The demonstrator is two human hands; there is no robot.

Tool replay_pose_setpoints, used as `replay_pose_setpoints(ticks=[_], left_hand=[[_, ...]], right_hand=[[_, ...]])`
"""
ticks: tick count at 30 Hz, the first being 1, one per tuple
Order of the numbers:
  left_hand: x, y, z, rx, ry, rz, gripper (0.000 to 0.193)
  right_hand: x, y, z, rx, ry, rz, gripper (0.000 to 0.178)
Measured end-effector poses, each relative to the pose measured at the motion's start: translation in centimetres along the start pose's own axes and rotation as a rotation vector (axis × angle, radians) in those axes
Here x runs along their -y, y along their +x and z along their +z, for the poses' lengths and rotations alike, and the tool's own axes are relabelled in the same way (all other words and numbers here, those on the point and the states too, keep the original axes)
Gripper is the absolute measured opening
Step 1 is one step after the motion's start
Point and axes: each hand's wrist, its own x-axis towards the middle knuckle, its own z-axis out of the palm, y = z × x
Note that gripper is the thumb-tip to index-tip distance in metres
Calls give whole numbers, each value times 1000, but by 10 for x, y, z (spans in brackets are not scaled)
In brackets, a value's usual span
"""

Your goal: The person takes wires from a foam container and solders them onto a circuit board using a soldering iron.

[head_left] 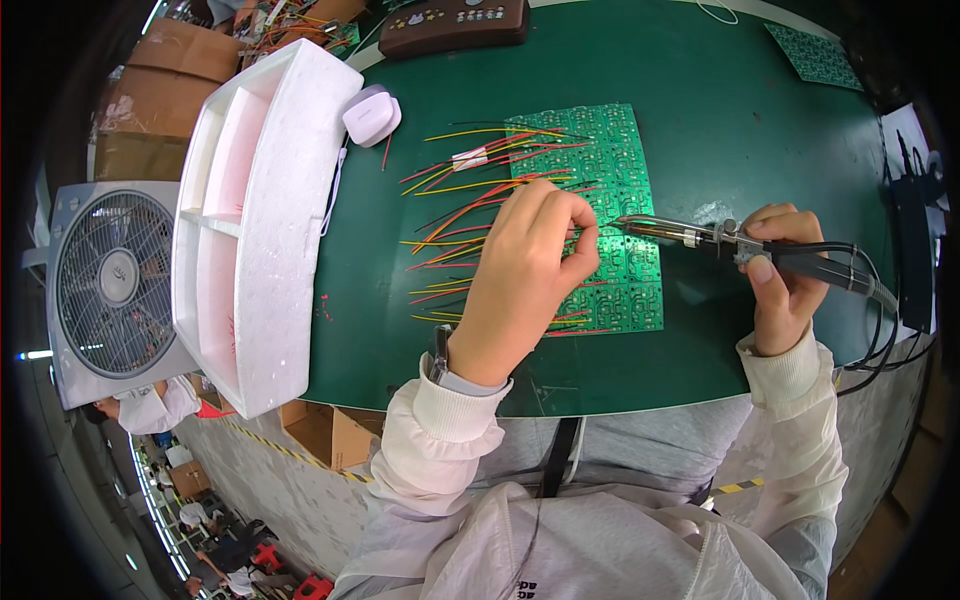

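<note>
A green circuit board panel (625, 290) lies on the green tabletop, with red, yellow and black wires (455, 245) spreading from it to the left. Over the panel's middle, my left hand (535, 245) is closed in a pinch; what sits between thumb and forefinger looks like a thin wire end, mostly hidden by the fingers. My right hand (785, 260) grips a soldering iron (735, 240) with a metal clamp and black cables. The iron's tip points left and meets the board close beside my left fingertips.
A white foam tray (275, 270) with compartments stands at the left, beside a grey fan (120, 285). Near it lies a small white-lilac case (371, 116). A brown case (455, 25) is at the far edge, another circuit board (815, 58) at the far right. Cables hang at the right edge.
</note>
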Motion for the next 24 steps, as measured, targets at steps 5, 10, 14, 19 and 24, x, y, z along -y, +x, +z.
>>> replay_pose_setpoints(ticks=[5, 10, 14, 19, 24], left_hand=[[0, 1, 1, 0, -2, 11, 18], [-2, 1, 1, 2, 31, 6, 19], [-1, 2, 1, 4, 25, 5, 19], [-1, 3, 1, 1, 21, 24, 20], [-1, 4, -1, 1, 56, 52, 21]], right_hand=[[0, -1, -1, -14, 6, 2, 24], [0, 0, 1, -13, 12, 11, 24], [1, -1, 0, -4, 25, 28, 23], [-1, -1, 0, -7, 11, 20, 21], [0, 0, 0, -6, 18, 26, 21]])
